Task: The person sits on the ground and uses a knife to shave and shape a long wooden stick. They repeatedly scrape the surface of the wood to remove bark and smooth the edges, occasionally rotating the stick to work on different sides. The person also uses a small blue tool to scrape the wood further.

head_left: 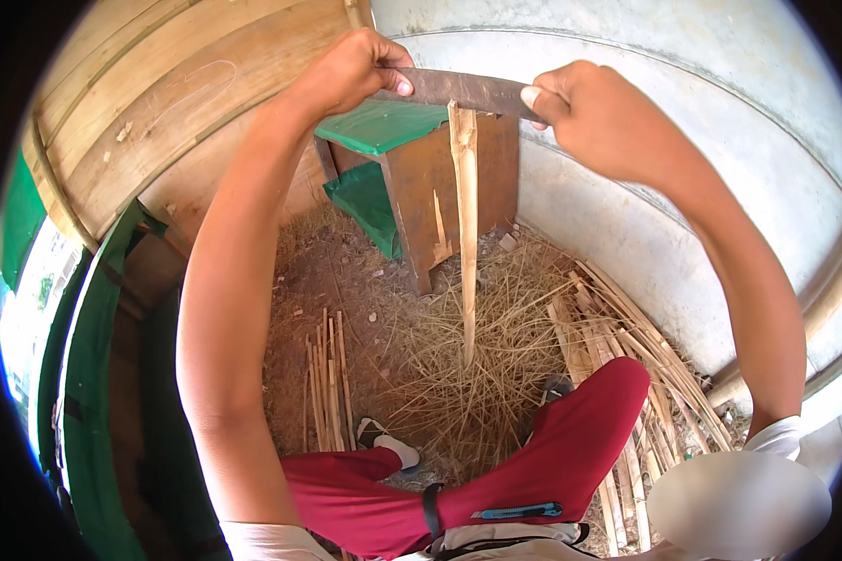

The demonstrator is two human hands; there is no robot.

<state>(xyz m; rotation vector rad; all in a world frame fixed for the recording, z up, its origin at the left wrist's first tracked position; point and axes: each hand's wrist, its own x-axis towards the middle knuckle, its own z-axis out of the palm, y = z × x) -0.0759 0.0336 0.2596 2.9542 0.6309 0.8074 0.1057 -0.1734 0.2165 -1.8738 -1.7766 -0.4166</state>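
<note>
Your left hand (351, 70) and right hand (585, 107) clamp the blade's (458, 91) ends above the stiff, light, splintery bamboo stick (465, 215); keep fingers off its edge.

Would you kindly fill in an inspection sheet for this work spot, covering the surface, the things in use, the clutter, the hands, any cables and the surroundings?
Surface: dirt floor, strewn with dry shavings.
Job's things: flat dark blade held level across the top of an upright bamboo stick; the stick's top end looks split.
Clutter: bundle of thin strips on the person's left, larger heap of strips on the right.
Hands: left hand and right hand each grip one end of the blade.
Cables: nothing seen.
Surroundings: wooden stand with green top, plank wall, pale wall.
</note>
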